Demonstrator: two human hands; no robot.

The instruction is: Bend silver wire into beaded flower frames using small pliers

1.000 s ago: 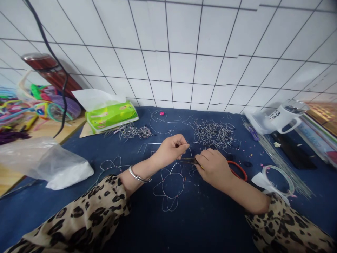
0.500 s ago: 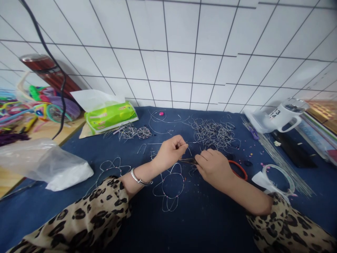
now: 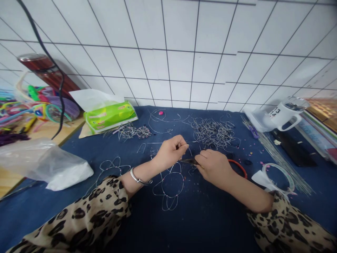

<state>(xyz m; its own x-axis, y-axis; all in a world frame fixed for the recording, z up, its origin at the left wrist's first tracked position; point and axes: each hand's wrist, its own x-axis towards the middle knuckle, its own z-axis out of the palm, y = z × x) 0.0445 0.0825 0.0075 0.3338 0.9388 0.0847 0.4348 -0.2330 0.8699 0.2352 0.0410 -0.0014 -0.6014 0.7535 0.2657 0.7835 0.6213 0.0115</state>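
My left hand (image 3: 172,151) is closed in a pinch, with a thin metal wire at its fingertips, mostly hidden. Just to its right, my right hand (image 3: 212,163) is wrapped round a pair of pliers (image 3: 187,161). Their dark jaws point left, under my left fingers, and an orange-red handle (image 3: 239,168) shows behind the hand. Whether the jaws grip the wire I cannot tell. Below my left hand lies a flower-shaped wire piece (image 3: 172,197) with small pink beads on its ring. A similar wire flower (image 3: 112,165) lies further left, partly behind my sleeve.
A tangle of bent wires (image 3: 214,133) lies behind my right hand, and a smaller wire heap (image 3: 129,131) left of it. Straight wires (image 3: 283,160), a tape roll (image 3: 292,184) and a white mug (image 3: 283,114) are right. A tissue pack (image 3: 110,116) and plastic bag (image 3: 65,175) are left.
Both hands stay almost in the same place, still close together. The view has shifted very slightly; nothing else visibly differs.
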